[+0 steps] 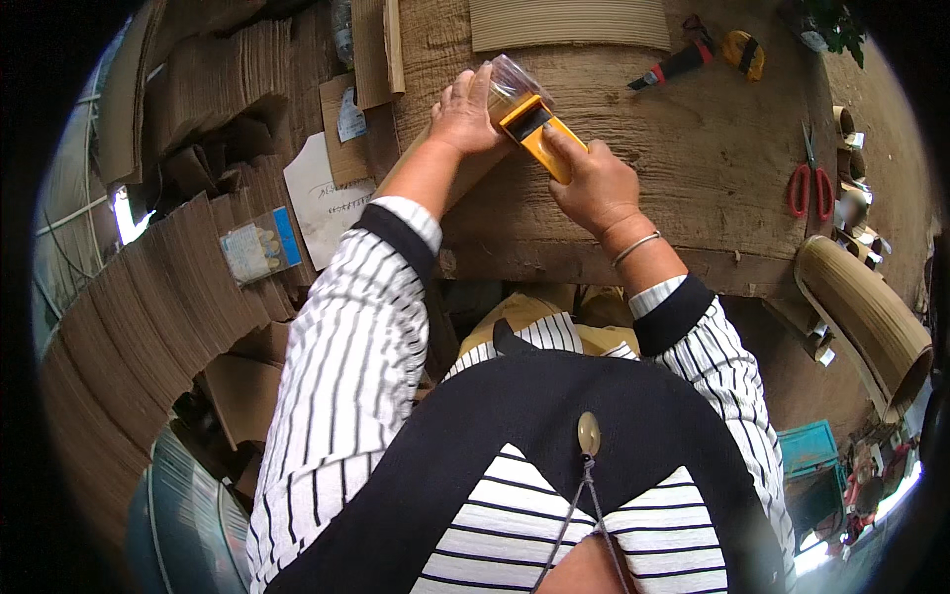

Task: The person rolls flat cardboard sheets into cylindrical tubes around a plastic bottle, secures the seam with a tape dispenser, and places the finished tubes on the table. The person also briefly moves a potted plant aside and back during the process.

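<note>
My right hand [597,188] is closed around a yellow tape dispenser [547,156] with a black part near its front. A clear, shiny roll of tape [517,79] shows at the dispenser's far end. Close beside it, my left hand [465,114] lies with fingers stretched out, their tips by the clear roll. Beneath that hand and wrist a brown cardboard piece [475,176] shows in part. The left thumb and the underside of the palm are hidden.
On the wooden table [712,168] lie a red-and-black utility knife [681,64], a yellow tape measure [742,54] and red-handled scissors [811,188]. A ribbed cardboard sheet [569,25] lies at the far edge. Stacked cardboard [148,287] fills the left; a curved cardboard piece [866,317] stands right.
</note>
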The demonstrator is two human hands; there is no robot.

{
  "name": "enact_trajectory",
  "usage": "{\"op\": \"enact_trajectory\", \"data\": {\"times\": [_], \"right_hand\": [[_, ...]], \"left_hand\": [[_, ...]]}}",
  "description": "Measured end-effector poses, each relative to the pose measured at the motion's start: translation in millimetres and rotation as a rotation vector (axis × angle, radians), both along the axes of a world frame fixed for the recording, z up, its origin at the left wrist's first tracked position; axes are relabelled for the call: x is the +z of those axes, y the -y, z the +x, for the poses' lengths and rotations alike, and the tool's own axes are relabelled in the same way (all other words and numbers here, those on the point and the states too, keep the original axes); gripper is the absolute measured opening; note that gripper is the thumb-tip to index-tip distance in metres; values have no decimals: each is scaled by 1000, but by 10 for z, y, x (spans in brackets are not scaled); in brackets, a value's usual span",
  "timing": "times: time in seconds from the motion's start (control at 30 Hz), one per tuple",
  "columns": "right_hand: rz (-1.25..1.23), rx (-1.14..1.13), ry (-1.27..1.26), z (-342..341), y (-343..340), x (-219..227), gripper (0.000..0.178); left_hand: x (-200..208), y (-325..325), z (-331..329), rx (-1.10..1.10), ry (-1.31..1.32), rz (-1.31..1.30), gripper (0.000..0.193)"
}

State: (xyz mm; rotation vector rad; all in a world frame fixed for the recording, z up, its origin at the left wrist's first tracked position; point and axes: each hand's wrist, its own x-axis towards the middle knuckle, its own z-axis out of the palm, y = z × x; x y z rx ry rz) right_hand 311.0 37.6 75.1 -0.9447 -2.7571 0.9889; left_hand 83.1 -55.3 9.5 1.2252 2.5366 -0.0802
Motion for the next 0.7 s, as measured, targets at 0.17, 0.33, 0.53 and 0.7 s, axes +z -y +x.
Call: {"op": "enact_trajectory", "data": {"times": [0.17,0.33,0.53,0.7], "right_hand": [[-4,121,-69,439,-29,457,72],[-1,91,109,1100,15,428,74],[20,145,192,158,-215,-295,61],[-42,141,292,-539,-287,-355,56]], "left_hand": [[88,133,-166,42,171,80,127],[133,52,-438,24,369,120,127],[-25,-3,-1037,10,825,220,121],[-51,-83,-1243,165,1051,217,110]]}}
